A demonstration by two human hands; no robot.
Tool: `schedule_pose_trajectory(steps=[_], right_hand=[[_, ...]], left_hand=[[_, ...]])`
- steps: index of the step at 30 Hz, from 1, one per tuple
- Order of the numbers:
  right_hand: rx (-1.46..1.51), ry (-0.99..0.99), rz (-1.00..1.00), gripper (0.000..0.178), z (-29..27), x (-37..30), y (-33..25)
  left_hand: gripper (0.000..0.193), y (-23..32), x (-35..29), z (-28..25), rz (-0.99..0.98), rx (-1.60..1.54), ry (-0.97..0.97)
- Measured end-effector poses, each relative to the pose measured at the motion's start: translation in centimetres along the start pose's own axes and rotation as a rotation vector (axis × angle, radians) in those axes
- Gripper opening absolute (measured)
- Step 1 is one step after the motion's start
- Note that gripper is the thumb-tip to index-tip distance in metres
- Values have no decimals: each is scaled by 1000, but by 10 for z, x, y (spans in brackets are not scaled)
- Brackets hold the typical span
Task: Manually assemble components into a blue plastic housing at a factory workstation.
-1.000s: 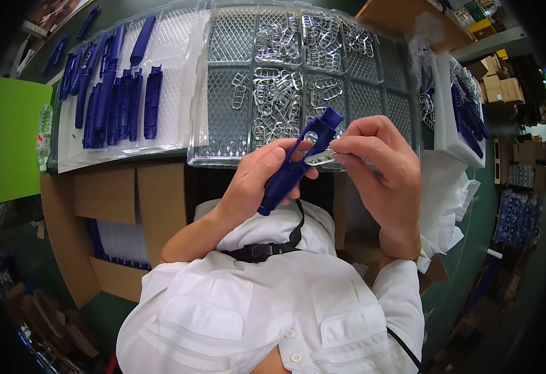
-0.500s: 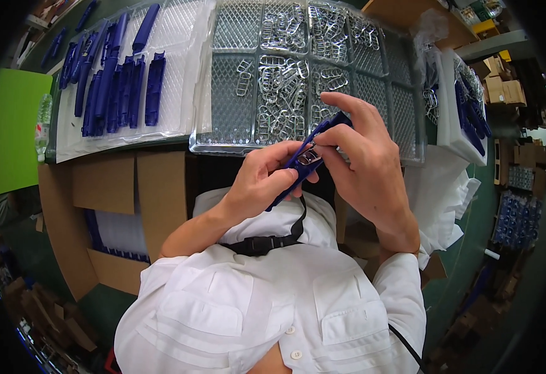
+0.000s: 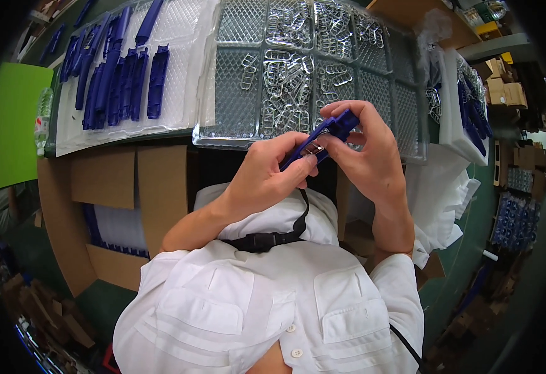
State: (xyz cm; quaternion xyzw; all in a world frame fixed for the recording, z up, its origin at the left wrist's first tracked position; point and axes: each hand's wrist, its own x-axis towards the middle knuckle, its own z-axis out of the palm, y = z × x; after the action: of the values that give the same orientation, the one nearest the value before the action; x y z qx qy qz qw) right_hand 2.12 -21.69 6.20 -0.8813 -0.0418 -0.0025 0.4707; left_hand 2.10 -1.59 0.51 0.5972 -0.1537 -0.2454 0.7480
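Between my two hands, a long blue plastic housing (image 3: pixel 341 124) is held aslant, its far end up to the right. My left hand (image 3: pixel 271 169) is closed round its lower end, thumb on top. My right hand (image 3: pixel 367 146) grips the upper end, fingers behind and thumb pressing inside. A shiny metal clip (image 3: pixel 313 148) sits in the housing's hollow next to my thumbs, partly covered by them. Just beyond my hands is a clear compartment tray (image 3: pixel 232 134) with many loose metal wire clips (image 3: pixel 285 81).
Several blue housings (image 3: pixel 120 87) lie on a clear tray at the left, beside a plastic bottle (image 3: pixel 42 121) and a green board (image 3: pixel 8 124). Below stands an open cardboard box (image 3: pixel 104 181) with blue parts. At right, a white foam holder (image 3: pixel 457 81) carries more blue parts.
My right hand has shifted from pinching over the housing's middle to gripping its upper end, thumb inside. The housing has moved slightly up and right, and my left hand now covers its lower end.
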Motion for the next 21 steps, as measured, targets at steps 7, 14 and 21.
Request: schedule_pose_trajectory(steps=[7, 14, 21], right_hand=[[45, 28, 41, 31, 9, -9, 11], [-40, 21, 57, 34, 7, -6, 15], [452, 153, -354, 40, -15, -16, 34]], left_hand=[[23, -7, 8, 6, -91, 136, 68], [18, -13, 10, 3, -70, 192, 86], [47, 17, -12, -25, 194, 380, -139]])
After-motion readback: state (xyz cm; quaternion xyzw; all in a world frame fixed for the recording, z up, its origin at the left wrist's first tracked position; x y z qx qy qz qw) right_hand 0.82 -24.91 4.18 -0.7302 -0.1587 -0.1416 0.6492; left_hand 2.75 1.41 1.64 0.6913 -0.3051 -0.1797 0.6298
